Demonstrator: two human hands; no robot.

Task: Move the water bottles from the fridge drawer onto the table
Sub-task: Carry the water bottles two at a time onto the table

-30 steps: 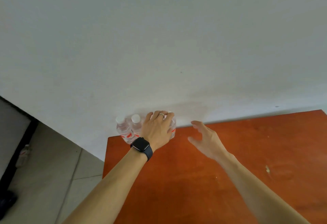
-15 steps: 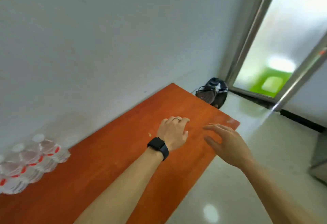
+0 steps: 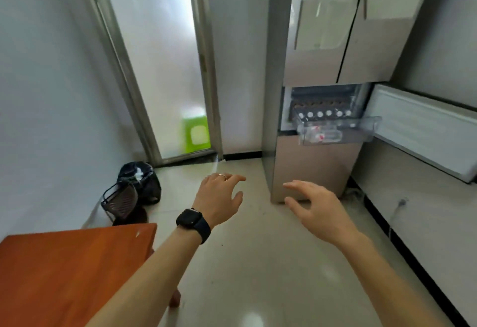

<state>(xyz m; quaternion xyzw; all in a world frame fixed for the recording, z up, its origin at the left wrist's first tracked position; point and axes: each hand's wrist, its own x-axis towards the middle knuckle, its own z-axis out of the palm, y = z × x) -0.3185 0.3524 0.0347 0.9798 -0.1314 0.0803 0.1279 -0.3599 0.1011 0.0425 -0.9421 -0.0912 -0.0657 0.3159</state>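
Note:
The fridge stands ahead on the right with its clear drawer pulled out. Several water bottles with white caps stand in a row inside it, and one bottle with a red label lies at the drawer's front. My left hand, with a black watch and a ring, hovers empty over the floor, fingers relaxed. My right hand is beside it, also empty, fingers spread. The orange table shows its corner at the lower left. The bottles on it are out of view.
A black bin bag and a small black fan sit on the floor by the left wall. A frosted glass door is behind them. The open white fridge door juts out at right. Pale tiled floor lies between table and fridge.
My left hand let go of the bottles on the table. The view swung right from the table and wall to the fridge, both hands empty in front of me.

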